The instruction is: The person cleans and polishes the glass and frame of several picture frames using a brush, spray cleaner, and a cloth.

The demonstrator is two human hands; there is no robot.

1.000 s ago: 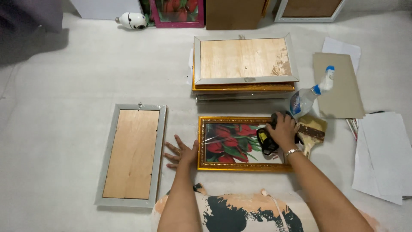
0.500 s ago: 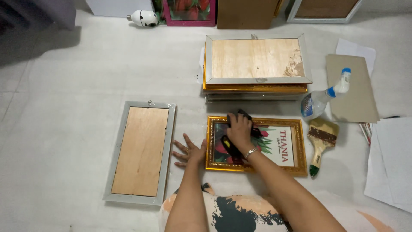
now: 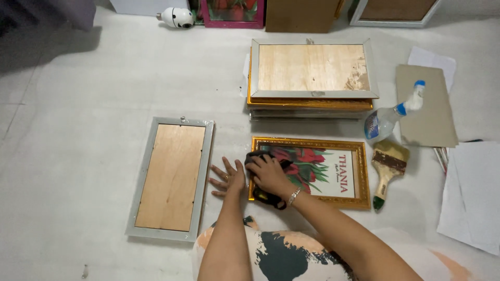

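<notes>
Pressing my right hand (image 3: 268,174), fingers clamped on a dark cloth (image 3: 260,158), onto the gold-framed tulip picture (image 3: 323,171) lying on the floor, I spread my left hand (image 3: 228,178) flat beside its edge, seemingly steadying it.

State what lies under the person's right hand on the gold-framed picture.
A dark cloth lies under the right hand, pressed on the glass of the gold-framed picture of red flowers. The hand covers most of the cloth and the picture's left part.

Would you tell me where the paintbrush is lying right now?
In the head view, the paintbrush lies on the floor just right of the gold-framed picture, below the spray bottle.
</notes>
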